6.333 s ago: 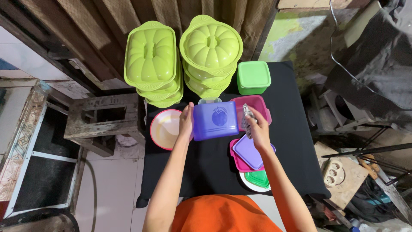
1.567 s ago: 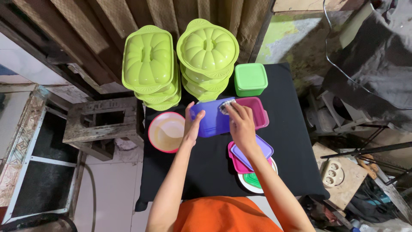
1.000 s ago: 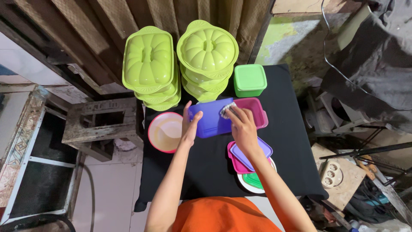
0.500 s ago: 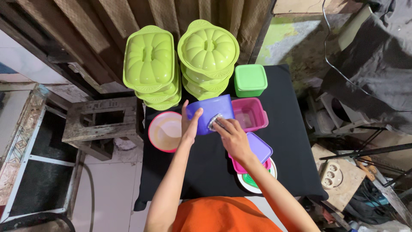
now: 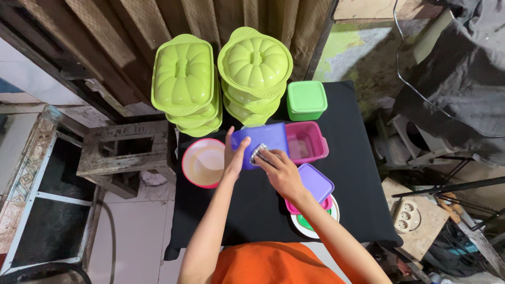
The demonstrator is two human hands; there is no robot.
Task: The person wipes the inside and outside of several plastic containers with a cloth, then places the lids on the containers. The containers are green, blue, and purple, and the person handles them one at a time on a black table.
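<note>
My left hand (image 5: 233, 158) holds a purple plastic box (image 5: 265, 140) tilted up on the black table (image 5: 252, 205), fingers over its left edge. My right hand (image 5: 279, 171) presses a small grey-white cloth (image 5: 258, 153) against the box's near side. Behind the box on the right sits an open pink box (image 5: 306, 141). A purple lid (image 5: 315, 181) rests on a pink lid and a white plate holding a green lid (image 5: 305, 221), just right of my right wrist.
Two stacks of lime-green lidded dishes (image 5: 184, 79) (image 5: 255, 63) stand at the back, a green lidded box (image 5: 306, 99) beside them. A pink-rimmed bowl (image 5: 202, 162) sits left. A wooden stool (image 5: 126, 152) is off the table's left; clutter and a power strip (image 5: 409, 213) lie right.
The purple box has been turned in my left hand. My right hand with the cloth has moved from the box's top right corner down to its near left side.
</note>
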